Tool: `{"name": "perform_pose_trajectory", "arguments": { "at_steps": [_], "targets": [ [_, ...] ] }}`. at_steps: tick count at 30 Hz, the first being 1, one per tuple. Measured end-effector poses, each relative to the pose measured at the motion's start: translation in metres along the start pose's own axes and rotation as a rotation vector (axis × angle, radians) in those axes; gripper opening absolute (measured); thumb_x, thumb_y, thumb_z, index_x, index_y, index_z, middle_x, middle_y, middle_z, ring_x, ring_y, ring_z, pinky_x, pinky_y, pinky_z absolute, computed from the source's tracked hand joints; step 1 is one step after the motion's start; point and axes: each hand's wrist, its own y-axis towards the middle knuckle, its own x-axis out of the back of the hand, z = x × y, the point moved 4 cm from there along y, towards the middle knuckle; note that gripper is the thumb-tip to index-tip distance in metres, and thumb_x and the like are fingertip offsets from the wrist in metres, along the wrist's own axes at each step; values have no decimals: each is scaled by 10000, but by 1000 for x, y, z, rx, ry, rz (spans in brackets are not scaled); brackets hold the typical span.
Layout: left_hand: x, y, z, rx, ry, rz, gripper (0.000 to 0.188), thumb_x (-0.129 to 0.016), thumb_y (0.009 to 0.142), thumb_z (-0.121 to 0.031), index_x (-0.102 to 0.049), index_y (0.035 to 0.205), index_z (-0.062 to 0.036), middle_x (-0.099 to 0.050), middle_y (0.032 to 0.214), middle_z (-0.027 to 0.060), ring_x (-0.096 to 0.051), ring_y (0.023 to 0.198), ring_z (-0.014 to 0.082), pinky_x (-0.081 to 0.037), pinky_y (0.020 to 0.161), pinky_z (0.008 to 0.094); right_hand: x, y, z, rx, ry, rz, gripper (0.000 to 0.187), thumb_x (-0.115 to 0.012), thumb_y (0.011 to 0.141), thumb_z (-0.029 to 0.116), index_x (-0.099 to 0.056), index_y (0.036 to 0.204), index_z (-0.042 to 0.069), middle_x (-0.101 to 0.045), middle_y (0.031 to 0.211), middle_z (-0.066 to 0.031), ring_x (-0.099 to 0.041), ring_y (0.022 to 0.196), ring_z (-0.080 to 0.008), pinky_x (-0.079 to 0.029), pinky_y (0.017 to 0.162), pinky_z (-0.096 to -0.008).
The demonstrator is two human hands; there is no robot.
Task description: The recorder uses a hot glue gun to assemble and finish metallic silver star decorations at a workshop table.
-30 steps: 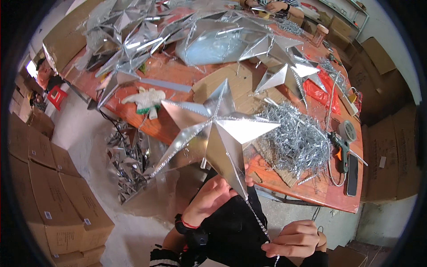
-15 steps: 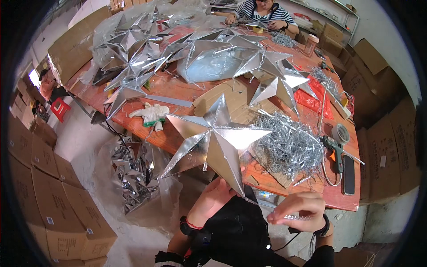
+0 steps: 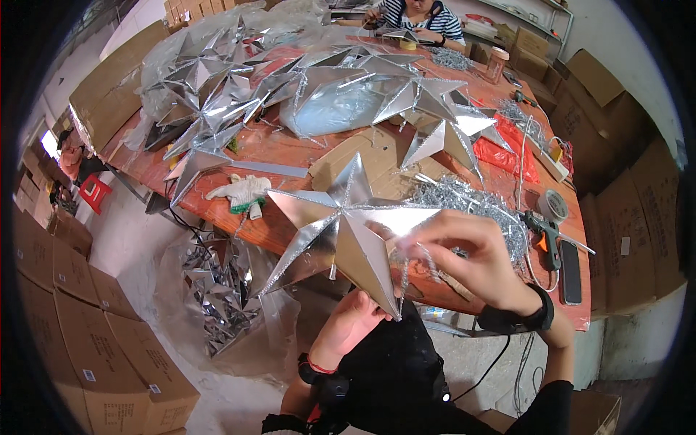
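Above the left hand point(image 3: 349, 324) stood a silver foil star point(image 3: 341, 235) — that grip closed beneath its lower point, propping it over the surface point(image 3: 279, 230) edge — while the right hand point(image 3: 464, 254) pinched a tinsel strand point(image 3: 404, 279) against its rim.

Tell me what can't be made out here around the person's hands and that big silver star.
- Head view: the left hand sits under the silver star, so its fingertips and grip are hidden.
- The right hand is motion-blurred; whether it pinches the tinsel strand is unclear.
- The star's underside is out of sight.
- The glue gun nozzle is too small to judge.
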Motion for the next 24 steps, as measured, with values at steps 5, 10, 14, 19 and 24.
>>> {"name": "perform_pose_trajectory", "arguments": {
  "at_steps": [5, 10, 14, 19, 24],
  "targets": [
    [1, 3, -1, 38, -43, 0, 679, -615, 820, -414, -373, 1326, -33, -472, 1243, 31, -469, 1040, 186, -410, 837, 346, -12, 28, -37, -29, 60, 27, 143, -622, 840, 80, -679, 971, 70, -641, 894, -32, -574, 773, -71, -470, 645, -221],
    [5, -2, 0, 23, -46, -69, 688, -609, 822, -418, -367, 1333, -25, -465, 1266, 30, -471, 1035, 181, -411, 821, 339, -24, 37, -56, -214, 288, 88, 134, -600, 856, 45, -649, 973, 2, -649, 894, -13, -576, 791, -53, -480, 706, -210],
    [2, 0, 0, 7, -13, 16, 647, -505, 897, -415, -301, 1369, -22, -409, 1346, 63, -451, 920, 107, -360, 785, 268, -26, 40, -53, -150, 279, 77, 116, -613, 847, 50, -643, 950, 5, -645, 861, -6, -568, 754, -39, -476, 666, -199],
    [-1, 1, -2, 27, -15, 31, 649, -497, 897, -430, -307, 1366, -24, -468, 1252, 70, -444, 908, 105, -357, 790, 268, -31, 44, -52, 28, 14, 45, 129, -651, 819, 76, -651, 943, 41, -613, 796, -19, -545, 678, -48, -440, 581, -204],
    [8, -1, 0, 41, -44, 21, 628, -566, 861, -409, -378, 1334, -40, -429, 1324, 32, -455, 1006, 169, -395, 788, 311, -36, 51, -50, 112, -33, 34, 113, -659, 810, 76, -653, 915, 36, -604, 817, -29, -551, 691, -67, -439, 585, -210]
  ]
}}
